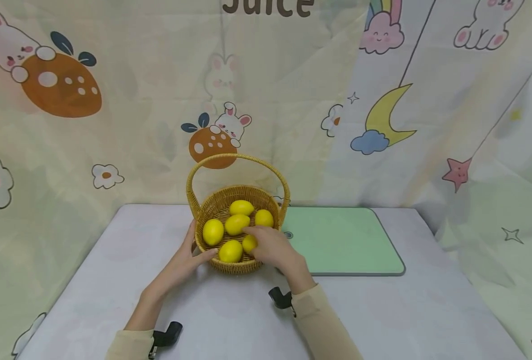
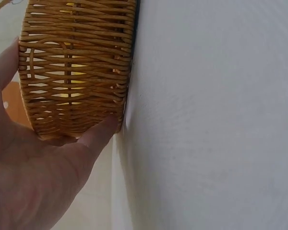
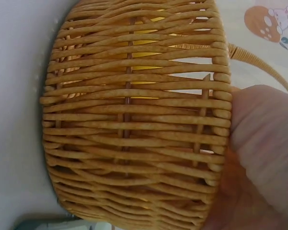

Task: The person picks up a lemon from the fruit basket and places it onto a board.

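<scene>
A woven wicker basket [image 1: 236, 268] with a tall arched handle stands on the white table, holding several yellow lemons [image 1: 231, 251]. My left hand [image 1: 182, 262] grips the basket's left side, thumb at the front rim; the left wrist view shows this hand [image 2: 43, 167] spread against the weave. My right hand [image 1: 272, 246] reaches over the right rim, with its fingers round a lemon [image 1: 249, 244] at the basket's front right. In the right wrist view the hand [image 3: 264, 148] passes over the rim, and the basket wall [image 3: 134, 124] hides its fingertips.
A light green cutting board [image 1: 342, 242] with a grey edge lies flat to the right of the basket, close to its side. Behind the white table [image 1: 229, 320] hangs a cloth backdrop [image 1: 148, 125] printed with cartoon rabbits, flowers and a moon.
</scene>
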`<state>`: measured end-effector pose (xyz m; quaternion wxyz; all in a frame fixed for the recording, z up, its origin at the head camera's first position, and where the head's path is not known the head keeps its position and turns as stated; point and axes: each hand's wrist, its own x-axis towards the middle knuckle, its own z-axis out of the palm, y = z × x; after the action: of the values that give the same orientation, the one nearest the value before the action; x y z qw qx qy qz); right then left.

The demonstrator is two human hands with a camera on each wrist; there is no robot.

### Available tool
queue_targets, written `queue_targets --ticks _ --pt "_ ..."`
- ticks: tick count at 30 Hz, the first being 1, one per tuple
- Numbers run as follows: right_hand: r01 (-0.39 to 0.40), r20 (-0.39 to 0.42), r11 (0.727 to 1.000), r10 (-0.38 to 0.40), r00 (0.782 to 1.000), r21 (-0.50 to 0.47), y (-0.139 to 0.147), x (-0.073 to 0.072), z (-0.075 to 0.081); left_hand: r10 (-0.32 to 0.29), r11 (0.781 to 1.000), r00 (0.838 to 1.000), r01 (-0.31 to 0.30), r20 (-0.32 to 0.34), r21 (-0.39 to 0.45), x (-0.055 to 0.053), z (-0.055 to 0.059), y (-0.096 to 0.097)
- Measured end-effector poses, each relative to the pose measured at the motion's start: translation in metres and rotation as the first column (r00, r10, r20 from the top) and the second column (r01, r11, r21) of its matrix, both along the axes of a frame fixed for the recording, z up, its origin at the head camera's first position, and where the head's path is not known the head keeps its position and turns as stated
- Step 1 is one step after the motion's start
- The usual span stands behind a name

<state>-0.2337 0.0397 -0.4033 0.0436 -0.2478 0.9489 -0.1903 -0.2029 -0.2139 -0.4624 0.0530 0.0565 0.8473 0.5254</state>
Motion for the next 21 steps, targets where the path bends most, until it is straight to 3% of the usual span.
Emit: queue_targets --ticks 11,21 --pt "0.031 -0.047 0.996 -0.027 0.999 0.083 -0.0052 -0.0061 -0.0042 0.012 0.999 1.0 -0.012 0.015 0.041 0.003 0.0041 0.0038" --pt "-0.011 -0.09 0.999 0.014 0.996 0.035 -0.0033 -0.008 -0.005 0.013 0.999 1.0 -0.013 0.004 0.042 0.005 0.0048 0.0023"
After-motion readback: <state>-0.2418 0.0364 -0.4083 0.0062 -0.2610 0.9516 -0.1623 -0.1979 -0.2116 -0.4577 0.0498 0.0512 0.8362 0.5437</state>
